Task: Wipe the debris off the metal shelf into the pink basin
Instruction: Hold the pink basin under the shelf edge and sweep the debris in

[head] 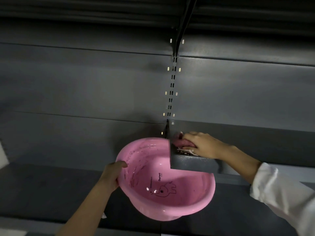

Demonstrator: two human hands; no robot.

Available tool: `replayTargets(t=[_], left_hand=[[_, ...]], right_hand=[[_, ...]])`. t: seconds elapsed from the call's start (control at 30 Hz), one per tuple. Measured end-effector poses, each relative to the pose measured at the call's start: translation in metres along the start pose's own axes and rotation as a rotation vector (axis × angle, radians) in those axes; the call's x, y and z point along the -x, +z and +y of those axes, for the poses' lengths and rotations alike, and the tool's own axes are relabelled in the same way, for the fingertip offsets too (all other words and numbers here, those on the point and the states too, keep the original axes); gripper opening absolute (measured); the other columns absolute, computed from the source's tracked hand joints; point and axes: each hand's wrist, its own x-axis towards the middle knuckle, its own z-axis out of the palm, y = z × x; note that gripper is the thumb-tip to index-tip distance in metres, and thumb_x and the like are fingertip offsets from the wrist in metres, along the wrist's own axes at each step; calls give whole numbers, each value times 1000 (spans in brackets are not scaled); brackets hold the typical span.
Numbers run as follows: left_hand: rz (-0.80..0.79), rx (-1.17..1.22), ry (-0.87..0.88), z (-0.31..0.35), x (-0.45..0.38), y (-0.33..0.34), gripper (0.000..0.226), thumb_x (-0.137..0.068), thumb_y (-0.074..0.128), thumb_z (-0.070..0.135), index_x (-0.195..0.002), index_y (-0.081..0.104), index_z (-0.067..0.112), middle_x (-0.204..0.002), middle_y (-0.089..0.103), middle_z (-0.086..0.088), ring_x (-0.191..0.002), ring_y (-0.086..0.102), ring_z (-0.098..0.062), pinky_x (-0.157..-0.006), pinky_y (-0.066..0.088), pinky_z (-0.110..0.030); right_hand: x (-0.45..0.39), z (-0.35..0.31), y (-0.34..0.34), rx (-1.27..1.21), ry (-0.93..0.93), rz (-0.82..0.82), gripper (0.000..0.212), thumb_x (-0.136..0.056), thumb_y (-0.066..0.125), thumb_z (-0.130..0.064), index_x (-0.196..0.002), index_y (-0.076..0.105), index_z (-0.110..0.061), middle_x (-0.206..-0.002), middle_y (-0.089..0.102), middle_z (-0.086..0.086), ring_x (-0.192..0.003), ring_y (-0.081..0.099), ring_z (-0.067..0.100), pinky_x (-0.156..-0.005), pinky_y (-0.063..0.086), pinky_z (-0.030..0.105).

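Observation:
A pink basin (pixel 184 198) with an elephant drawing inside is held tilted just under the left end of a grey metal shelf (pixel 194 163). My left hand (pixel 112 176) grips the basin's left rim. My right hand (pixel 202 144) presses a pinkish cloth (pixel 180 142) onto the shelf near its left corner. Pale bits of debris (pixel 185 151) lie on the shelf in front of the cloth, close to the edge above the basin.
A slotted upright post (pixel 171 94) runs up the grey back panel above the shelf's corner. A lower dark shelf (pixel 42 189) stretches under the basin. Another shelf (pixel 102 7) hangs overhead. A white sleeve (pixel 281 198) covers my right forearm.

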Motion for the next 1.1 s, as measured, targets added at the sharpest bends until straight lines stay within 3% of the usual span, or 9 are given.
replayTargets(t=[0.07, 0.2, 0.43, 0.6, 0.73, 0.87, 1.0, 1.1], left_hand=[[10, 6, -10, 0, 0, -1, 14, -86, 45, -3, -87, 58, 2, -87, 61, -23, -79, 60, -36, -62, 51, -37], [14, 15, -20, -2, -1, 0, 17, -86, 45, -3, -98, 56, 1, -92, 60, -23, -83, 59, -37, -61, 51, -37], [9, 15, -23, -3, 0, 6, 16, -86, 45, -4, -83, 58, 4, -87, 61, -21, -79, 60, -34, -57, 49, -34], [10, 22, -24, -3, 2, 10, 15, -86, 45, -5, -89, 59, 0, -85, 62, -23, -77, 60, -35, -56, 49, -34], [-6, 25, -31, -1, 4, 14, 22, -85, 46, -6, -104, 58, -6, -89, 62, -25, -78, 60, -37, -58, 50, -36], [-29, 19, -30, -1, 7, 22, 34, -86, 46, -5, -118, 55, -10, -110, 59, -32, -95, 59, -43, -65, 51, -40], [-23, 21, -36, -2, 9, 27, 33, -86, 47, -5, -118, 55, -9, -99, 61, -27, -84, 60, -39, -58, 50, -38], [-31, 8, -38, -3, 11, 25, 34, -86, 47, -4, -118, 55, -9, -106, 61, -30, -89, 60, -40, -61, 50, -38]], right_hand=[[-9, -9, 1, -6, -26, -3, 36, -85, 52, -17, -120, 48, -11, -116, 55, 14, -107, 54, 29, -83, 42, 33], [-21, -26, 1, -56, -64, -8, 40, -85, 54, -21, -123, 47, -14, -123, 54, 14, -111, 53, 31, -89, 45, 38], [-47, -56, 5, -45, -97, -66, 31, -88, 53, -28, -112, 52, -9, -107, 54, 17, -99, 55, 33, -82, 42, 36], [-47, -52, -1, -280, -60, 106, 21, -87, 53, -13, -105, 58, -4, -105, 61, 21, -97, 58, 32, -85, 44, 39], [-17, -7, -12, -281, 15, 230, 22, -86, 54, -5, -107, 59, -1, -104, 66, 18, -92, 61, 26, -77, 42, 26], [24, 39, -11, -162, 140, 187, 19, -86, 55, -12, -103, 58, -2, -98, 67, 17, -86, 62, 25, -65, 32, 21], [28, 30, -1, -69, 127, 95, 28, -87, 54, -21, -110, 54, -5, -107, 60, 17, -98, 59, 31, -81, 43, 33], [11, 4, -1, -70, 43, 60, 25, -88, 52, -18, -110, 53, -6, -109, 57, 16, -100, 58, 30, -82, 43, 34]])
